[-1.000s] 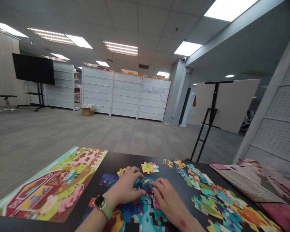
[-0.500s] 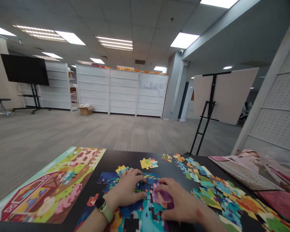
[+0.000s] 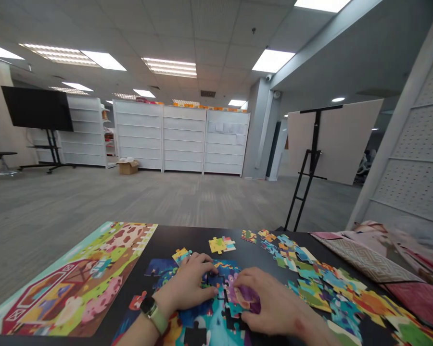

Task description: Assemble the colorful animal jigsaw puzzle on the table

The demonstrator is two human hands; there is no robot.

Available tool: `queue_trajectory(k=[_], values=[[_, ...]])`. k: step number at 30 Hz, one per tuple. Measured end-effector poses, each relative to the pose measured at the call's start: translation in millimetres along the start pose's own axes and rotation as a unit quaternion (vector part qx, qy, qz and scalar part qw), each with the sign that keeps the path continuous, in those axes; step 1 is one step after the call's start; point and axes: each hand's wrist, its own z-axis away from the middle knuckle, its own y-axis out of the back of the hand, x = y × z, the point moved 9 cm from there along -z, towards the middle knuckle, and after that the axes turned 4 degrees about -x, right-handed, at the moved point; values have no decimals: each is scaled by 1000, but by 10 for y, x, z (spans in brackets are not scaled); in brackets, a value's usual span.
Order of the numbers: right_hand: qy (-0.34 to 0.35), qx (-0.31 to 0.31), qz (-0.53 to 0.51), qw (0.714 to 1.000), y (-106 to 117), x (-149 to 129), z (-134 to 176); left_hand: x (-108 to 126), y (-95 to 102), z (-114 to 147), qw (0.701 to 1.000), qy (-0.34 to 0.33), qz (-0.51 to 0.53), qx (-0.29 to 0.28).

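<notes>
A partly joined jigsaw puzzle with a blue sea picture lies on the black table, dark gaps showing between its sections. Across its left part my left hand rests palm down, fingers spread and thumb pointing right; a watch is on that wrist. My right hand curls around the purple and pink puzzle section, fingers at its upper edge and thumb lower down. The palm hides that section's right side. Beyond my left fingers lies a yellow puzzle piece, partly covered.
Loose puzzle pieces spread along the table's right side. A few joined yellow pieces lie near the far edge. The farm picture sheet covers the left side. A patterned fabric bag sits at the right edge.
My right fingers have drawn in and curled more around the purple section. My left hand stays almost in place. The view has tipped slightly upward.
</notes>
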Motion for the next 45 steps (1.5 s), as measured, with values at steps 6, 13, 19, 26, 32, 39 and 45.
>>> queue_trajectory(k=[6,13,19,26,32,39,45], values=[[-9,-15,12,1000,1,-69,11,-7,1,5,1000,-5,4,-1],[-25,-35,17,999,-16,-55,4,-6,10,6,1000,-15,5,-2],[-79,-28,6,996,-47,102,-21,-16,46,10,1000,-10,4,0],[-82,-32,-14,996,-73,164,-69,-87,64,34,999,-4,9,-30],[-72,-36,-37,996,-116,295,-72,-207,56,28,999,3,18,-42],[-57,-23,-48,997,-118,290,-88,-268,20,32,998,21,31,-48],[-97,-24,-35,994,-150,340,-128,-243,10,-2,998,5,45,-46]])
